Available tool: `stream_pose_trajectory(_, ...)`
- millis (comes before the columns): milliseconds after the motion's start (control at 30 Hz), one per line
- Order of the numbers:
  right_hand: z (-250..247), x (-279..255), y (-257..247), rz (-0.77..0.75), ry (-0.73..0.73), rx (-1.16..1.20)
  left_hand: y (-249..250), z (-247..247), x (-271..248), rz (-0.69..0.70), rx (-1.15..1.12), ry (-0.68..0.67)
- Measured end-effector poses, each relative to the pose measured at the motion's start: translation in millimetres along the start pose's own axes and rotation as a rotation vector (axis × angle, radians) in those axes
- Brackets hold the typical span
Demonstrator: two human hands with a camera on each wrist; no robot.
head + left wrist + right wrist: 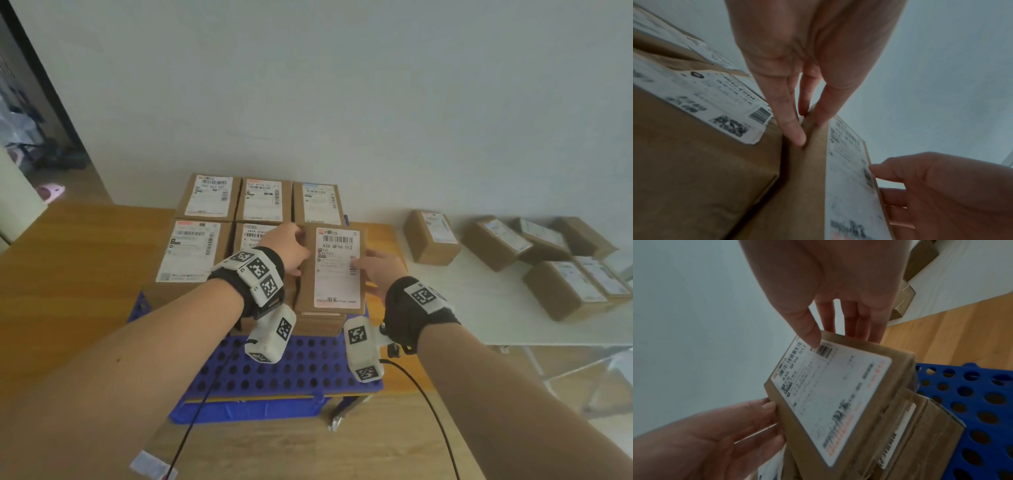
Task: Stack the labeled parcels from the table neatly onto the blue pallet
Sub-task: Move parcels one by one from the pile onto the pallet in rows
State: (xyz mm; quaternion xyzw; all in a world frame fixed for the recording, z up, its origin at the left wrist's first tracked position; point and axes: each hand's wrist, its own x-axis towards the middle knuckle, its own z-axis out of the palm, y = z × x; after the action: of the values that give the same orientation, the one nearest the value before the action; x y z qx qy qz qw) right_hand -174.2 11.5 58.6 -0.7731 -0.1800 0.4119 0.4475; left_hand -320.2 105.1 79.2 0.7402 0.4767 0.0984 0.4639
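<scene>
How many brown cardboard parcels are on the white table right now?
6. One brown cardboard parcel sits alone at the white table's left; three more form the back row; two lie in front. More may lie beyond the frame's right edge.

Both bare arms reach forward and draw together, the left forearm (154, 335) from the lower left and the right forearm (496, 377) from the lower right. The left grip (287, 248) pinches a parcel (337, 274) at its left edge, fingers straight down the side. The right grip (383, 272) holds the opposite edge, thumb on top, fingers down the side.
</scene>
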Motion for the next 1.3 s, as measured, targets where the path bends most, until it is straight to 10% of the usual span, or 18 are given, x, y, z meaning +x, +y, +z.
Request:
stream_pose_trajectory(600, 8, -5, 5, -0.188, -0.239, -0.751, -19, -3, 2, 0.158, 0.38, 0.06)
stream_pose_trajectory(1300, 13, -5, -6, -0.228, -0.151, -0.697, -29, -13, -4, 0.162, 0.418, 0.026)
